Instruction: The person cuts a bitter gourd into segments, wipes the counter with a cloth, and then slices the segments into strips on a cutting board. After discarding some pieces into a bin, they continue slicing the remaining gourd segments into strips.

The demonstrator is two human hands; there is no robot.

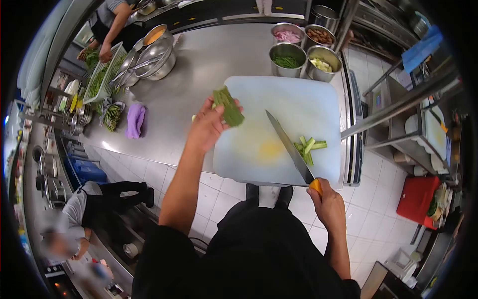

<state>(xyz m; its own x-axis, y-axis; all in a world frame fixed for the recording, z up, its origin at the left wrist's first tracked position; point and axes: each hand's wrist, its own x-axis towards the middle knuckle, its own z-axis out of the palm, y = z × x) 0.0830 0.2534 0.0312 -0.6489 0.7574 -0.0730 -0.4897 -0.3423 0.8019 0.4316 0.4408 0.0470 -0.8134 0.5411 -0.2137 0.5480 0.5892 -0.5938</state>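
Note:
My left hand (pixel 208 125) is closed on a flat, streaked green vegetable piece (pixel 229 107), held up over the left edge of the white cutting board (pixel 239 154). In my right hand (pixel 327 203) is the yellow handle of a kitchen knife (pixel 290 145). Its long blade points away from me, slanting to the left across the board's right half. Right beside the blade lie several cut green vegetable sticks (pixel 311 146), partly hidden by it. A yellowish stain marks the middle of the board.
Beyond the board stand metal pots with chopped greens (pixel 286 62), pink slices (pixel 287 36), pale pieces (pixel 321 65) and brown pieces (pixel 320 36). Metal bowls (pixel 158 62), a purple cloth (pixel 135 120) and a white basket (pixel 106 74) are leftward. Two other people work nearby.

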